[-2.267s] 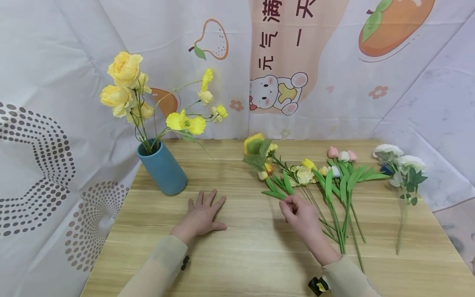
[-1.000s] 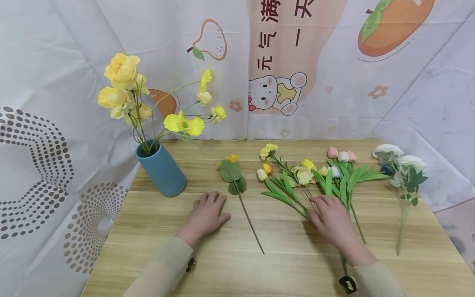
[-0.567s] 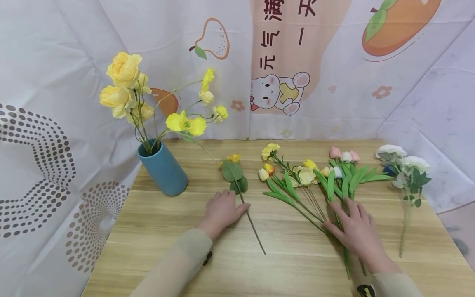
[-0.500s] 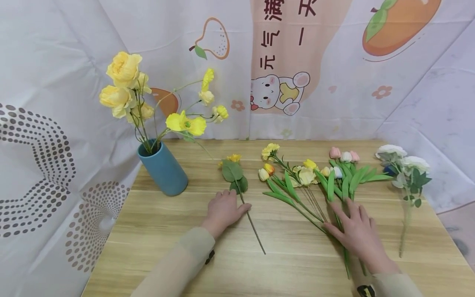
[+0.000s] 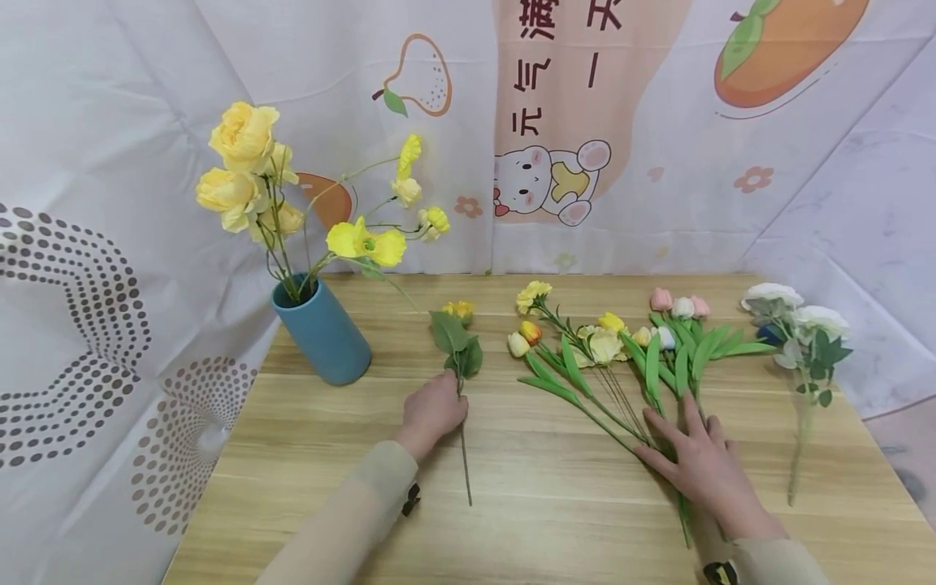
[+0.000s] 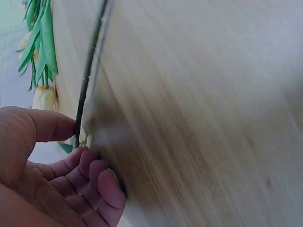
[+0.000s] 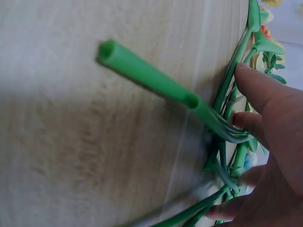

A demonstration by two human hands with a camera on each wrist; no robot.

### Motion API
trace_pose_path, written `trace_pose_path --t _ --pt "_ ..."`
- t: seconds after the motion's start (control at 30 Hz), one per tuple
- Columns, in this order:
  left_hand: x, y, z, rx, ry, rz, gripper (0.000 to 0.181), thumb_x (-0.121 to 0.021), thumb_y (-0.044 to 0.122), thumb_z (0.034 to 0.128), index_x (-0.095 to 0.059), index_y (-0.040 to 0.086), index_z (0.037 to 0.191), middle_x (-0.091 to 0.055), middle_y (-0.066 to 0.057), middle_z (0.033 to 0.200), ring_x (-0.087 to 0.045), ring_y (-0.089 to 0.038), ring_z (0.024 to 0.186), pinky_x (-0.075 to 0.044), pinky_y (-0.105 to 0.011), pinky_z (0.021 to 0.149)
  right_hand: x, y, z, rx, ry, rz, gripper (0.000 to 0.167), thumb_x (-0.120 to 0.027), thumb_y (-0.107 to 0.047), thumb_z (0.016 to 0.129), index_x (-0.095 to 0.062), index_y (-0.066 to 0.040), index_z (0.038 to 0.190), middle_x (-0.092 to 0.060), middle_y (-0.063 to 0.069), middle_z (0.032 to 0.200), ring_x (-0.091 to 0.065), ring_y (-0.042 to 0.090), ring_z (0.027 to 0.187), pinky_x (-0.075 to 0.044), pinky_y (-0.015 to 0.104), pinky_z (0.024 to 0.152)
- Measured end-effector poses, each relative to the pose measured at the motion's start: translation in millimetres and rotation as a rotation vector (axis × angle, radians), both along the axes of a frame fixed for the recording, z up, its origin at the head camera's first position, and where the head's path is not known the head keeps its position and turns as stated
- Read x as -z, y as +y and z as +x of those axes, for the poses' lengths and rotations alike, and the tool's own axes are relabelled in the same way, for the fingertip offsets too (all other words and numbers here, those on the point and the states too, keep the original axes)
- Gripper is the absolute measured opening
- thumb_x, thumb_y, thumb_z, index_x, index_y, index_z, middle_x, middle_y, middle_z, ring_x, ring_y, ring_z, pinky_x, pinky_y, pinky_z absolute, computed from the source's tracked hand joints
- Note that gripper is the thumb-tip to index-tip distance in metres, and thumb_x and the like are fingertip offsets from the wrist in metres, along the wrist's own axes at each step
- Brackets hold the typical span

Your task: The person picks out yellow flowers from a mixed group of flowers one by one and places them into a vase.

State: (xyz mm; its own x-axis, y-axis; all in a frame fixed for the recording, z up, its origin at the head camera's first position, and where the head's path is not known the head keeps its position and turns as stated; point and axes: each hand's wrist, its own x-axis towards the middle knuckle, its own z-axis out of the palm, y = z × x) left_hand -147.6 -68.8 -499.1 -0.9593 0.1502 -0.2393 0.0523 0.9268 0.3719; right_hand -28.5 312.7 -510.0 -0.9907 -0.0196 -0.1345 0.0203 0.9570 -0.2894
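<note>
My left hand (image 5: 433,410) pinches the thin stem (image 5: 465,463) of a yellow flower (image 5: 459,309) with round green leaves (image 5: 450,331). In the left wrist view, the thumb and index finger of the left hand (image 6: 61,165) meet on the dark stem (image 6: 87,71). My right hand (image 5: 705,471) lies with spread fingers on the green stems (image 5: 683,516) of several tulips. The right wrist view shows the fingers of the right hand (image 7: 270,127) touching green stems (image 7: 161,82), one stem end tilting toward the camera.
A blue vase (image 5: 322,333) with yellow flowers (image 5: 244,138) stands at the back left of the wooden table (image 5: 541,536). White roses (image 5: 819,321) lie at the right. Pink tulips (image 5: 661,300) and a yellow carnation (image 5: 533,297) lie toward the back. A printed cloth (image 5: 453,162) hangs behind.
My left hand has moved right from the bare table and taken hold of the yellow flower's stem, which has swung more upright in view. My right hand released that flower and moved right onto the tulip stems.
</note>
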Motion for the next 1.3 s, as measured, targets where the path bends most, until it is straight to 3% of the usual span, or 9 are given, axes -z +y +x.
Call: trace_pose_path --t 0.13,0.33,0.47,0.6,0.73,0.93,1.3 --pt "-3.2 -6.0 -3.5 -0.022 -0.055 0.067 0.009 -0.059 0.016 0.0928 -0.055 0.013 0.085 -0.057 -0.005 0.077 -0.055 -0.022 0.066 -0.045 -0.039 0.054 1.3 1 -0.5 -0.013 -0.023 0.005 0.080 -0.055 -0.066 0.096 -0.042 -0.016 0.157 -0.022 0.031 0.163 -0.017 0.077 0.132 -0.023 0.087 0.093" --pt "-5.0 -14.0 -9.8 -0.047 -0.094 0.133 0.027 -0.057 0.007 0.0907 -0.045 0.014 0.068 -0.043 -0.002 0.065 -0.044 -0.019 0.056 -0.037 -0.032 0.049 1.8 1 -2.0 -0.019 -0.027 0.004 0.080 -0.056 -0.065 0.096 -0.042 -0.016 0.157 -0.026 0.033 0.160 -0.017 0.078 0.131 -0.022 0.087 0.094" --pt "-6.8 -18.9 -11.6 -0.062 -0.084 0.152 0.018 -0.056 0.002 0.0900 -0.054 0.009 0.074 -0.053 -0.005 0.069 -0.051 -0.020 0.058 -0.043 -0.032 0.049 3.4 1 -2.4 -0.028 -0.026 0.010 0.080 -0.056 -0.065 0.097 -0.040 -0.016 0.158 -0.026 0.033 0.160 -0.017 0.079 0.130 -0.022 0.088 0.094" --pt "-11.7 -23.9 -10.1 -0.026 -0.040 0.105 0.012 -0.054 0.002 0.0947 -0.064 0.006 0.089 -0.065 -0.007 0.080 -0.059 -0.021 0.065 -0.050 -0.034 0.055 6.0 2 -1.3 -0.037 -0.021 0.018 0.080 -0.056 -0.064 0.097 -0.040 -0.016 0.158 -0.027 0.034 0.159 -0.018 0.080 0.129 -0.023 0.088 0.093" --pt "-18.2 -31.5 -5.7 0.058 0.100 0.014 0.009 -0.058 0.005 0.0967 -0.065 0.008 0.092 -0.067 -0.006 0.081 -0.062 -0.019 0.067 -0.053 -0.036 0.059 7.7 3 0.1 -0.044 -0.002 0.023 0.079 -0.057 -0.064 0.096 -0.040 -0.016 0.157 -0.028 0.035 0.158 -0.020 0.079 0.129 -0.025 0.088 0.092" --pt "-35.5 -47.3 3.8 0.130 0.354 -0.058 0.008 -0.066 0.009 0.0962 -0.062 0.011 0.090 -0.066 -0.005 0.078 -0.061 -0.023 0.060 -0.049 -0.038 0.049 7.5 3 0.9 -0.062 0.027 0.031 0.076 -0.060 -0.060 0.097 -0.043 -0.015 0.156 -0.031 0.035 0.156 -0.024 0.075 0.129 -0.029 0.086 0.090" --pt "-73.1 -74.1 10.7 0.304 0.792 -0.065 0.004 -0.069 0.001 0.0936 -0.069 0.005 0.094 -0.065 -0.007 0.084 -0.061 -0.025 0.057 -0.050 -0.043 0.044 6.2 5 -0.3 -0.063 0.020 0.026 0.072 -0.064 -0.052 0.097 -0.045 -0.013 0.154 -0.031 0.035 0.156 -0.022 0.077 0.129 -0.029 0.086 0.090"
